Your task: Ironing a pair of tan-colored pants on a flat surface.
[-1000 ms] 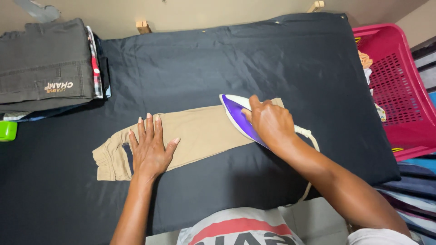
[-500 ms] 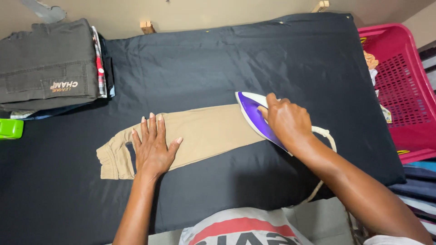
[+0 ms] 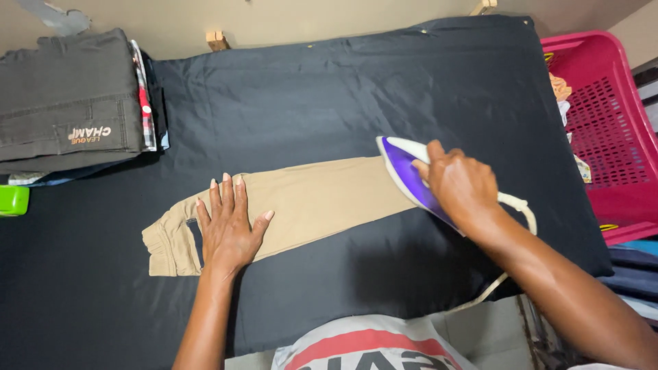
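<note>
A: Right hand [image 3: 460, 186], fingers curled round the handle of a purple-and-white steam iron [image 3: 410, 177], at the far end of folded tan cotton trousers [image 3: 301, 205].

B: And the left hand [image 3: 228, 226]?

A: Fingers splayed flat, pinning the trousers near the waistband, on the black padded cloth [image 3: 343, 89]. Best to keep that hand well apart from the iron, the fabric taut, strokes slow and even.

The right hand [image 3: 460, 186] covers the iron's [image 3: 406, 173] handle and rear half — only its purple-and-white nose shows. The tan trousers' [image 3: 308, 205] right end lies hidden under the iron. The pink basket [image 3: 603, 137] and green object [image 3: 12, 200] are cut off at the edges.
</note>
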